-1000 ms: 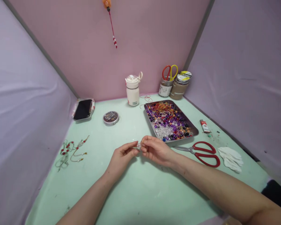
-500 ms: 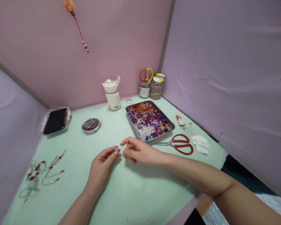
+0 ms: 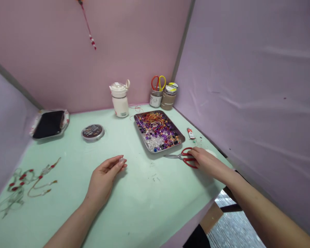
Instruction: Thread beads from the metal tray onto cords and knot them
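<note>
My left hand point(image 3: 104, 177) is closed in a pinch on a small clear bead point(image 3: 122, 159), just above the table. Fingers partly hide the bead. To the right, my right hand point(image 3: 205, 160) has its fingers bent over the red handles of a pair of scissors point(image 3: 180, 156). Those scissors lie flat, blades pointing left, and the far parts of the handles are covered by the hand. Behind the scissors stands a metal tray point(image 3: 147, 151) of purple, clear, orange and dark beads with tangled thread on top. A white glove point(image 3: 211, 152) is mostly hidden behind my right hand.
A white bottle point(image 3: 120, 101) and a round container point(image 3: 93, 132) stand farther back. Scissors in a jar point(image 3: 155, 100) and a brown jar point(image 3: 168, 100) fill the back corner. A small tube point(image 3: 190, 133) lies right; a beaded cord point(image 3: 23, 182) and a dark tray point(image 3: 49, 124) are left.
My right hand has moved right, from beside the left hand to the scissors' handles. The left hand still pinches the bead. The whole view has shifted slightly.
</note>
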`<state>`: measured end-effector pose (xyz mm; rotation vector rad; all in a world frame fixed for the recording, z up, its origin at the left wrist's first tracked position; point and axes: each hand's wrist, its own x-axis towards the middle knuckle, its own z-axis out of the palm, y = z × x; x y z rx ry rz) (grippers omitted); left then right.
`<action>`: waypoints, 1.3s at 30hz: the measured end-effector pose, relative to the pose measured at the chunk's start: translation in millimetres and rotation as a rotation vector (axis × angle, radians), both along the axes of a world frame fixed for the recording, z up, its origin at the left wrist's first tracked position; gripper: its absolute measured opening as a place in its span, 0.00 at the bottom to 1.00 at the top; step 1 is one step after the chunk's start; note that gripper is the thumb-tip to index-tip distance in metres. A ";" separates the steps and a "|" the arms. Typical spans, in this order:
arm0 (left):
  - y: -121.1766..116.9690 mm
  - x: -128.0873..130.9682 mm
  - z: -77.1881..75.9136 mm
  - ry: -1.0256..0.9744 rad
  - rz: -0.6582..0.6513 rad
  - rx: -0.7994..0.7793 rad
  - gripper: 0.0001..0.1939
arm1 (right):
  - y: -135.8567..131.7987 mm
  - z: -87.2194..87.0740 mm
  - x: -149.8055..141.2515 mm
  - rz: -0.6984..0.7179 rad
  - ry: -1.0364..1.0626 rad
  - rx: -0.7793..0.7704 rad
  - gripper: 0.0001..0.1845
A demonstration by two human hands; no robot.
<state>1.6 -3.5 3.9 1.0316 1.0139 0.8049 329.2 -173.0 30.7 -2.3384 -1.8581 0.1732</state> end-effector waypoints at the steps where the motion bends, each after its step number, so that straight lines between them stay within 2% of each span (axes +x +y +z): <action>1: -1.0 0.6 0.5 -0.007 0.005 0.014 0.21 | 1.3 -1.0 -1.2 0.035 -0.010 -0.060 0.17; 3: -2.5 1.4 2.2 -0.042 0.014 0.043 0.20 | 2.9 2.5 -9.2 0.078 0.024 -0.137 0.17; 6: -1.5 1.2 5.3 -0.116 0.039 0.056 0.17 | 2.9 18.6 -31.8 0.143 0.208 -0.250 0.05; 9: 1.8 -0.8 8.8 -0.180 0.066 0.069 0.16 | 10.8 37.1 -63.6 0.257 0.467 -0.229 0.06; 11: 3.7 -3.0 11.4 -0.220 0.098 0.088 0.14 | 26.9 42.9 -86.5 0.340 0.569 -0.167 0.07; 14: 6.4 -6.7 14.2 -0.244 0.146 0.111 0.13 | 64.8 37.9 -116.5 0.426 0.702 -0.104 0.08; 17: 9.8 -9.7 14.5 -0.269 0.197 0.130 0.14 | 101.2 25.1 -137.4 0.445 0.810 0.002 0.17; 20: 13.2 -11.2 13.2 -0.309 0.239 0.136 0.15 | 117.2 14.2 -150.1 0.410 0.754 0.084 0.18; 23: 15.1 -11.1 11.9 -0.334 0.284 0.139 0.15 | 112.1 6.4 -157.4 0.380 0.558 0.094 0.26; 26: 14.9 -10.6 12.6 -0.356 0.310 0.145 0.13 | 101.0 -0.3 -161.4 0.340 0.431 0.092 0.20; 30: 12.9 -10.6 16.1 -0.355 0.328 0.127 0.12 | 95.8 -4.4 -163.2 0.305 0.369 0.088 0.16; 39: 4.4 -6.9 17.0 -0.268 0.190 0.095 0.11 | 96.1 -3.0 -163.4 0.293 0.289 0.132 0.16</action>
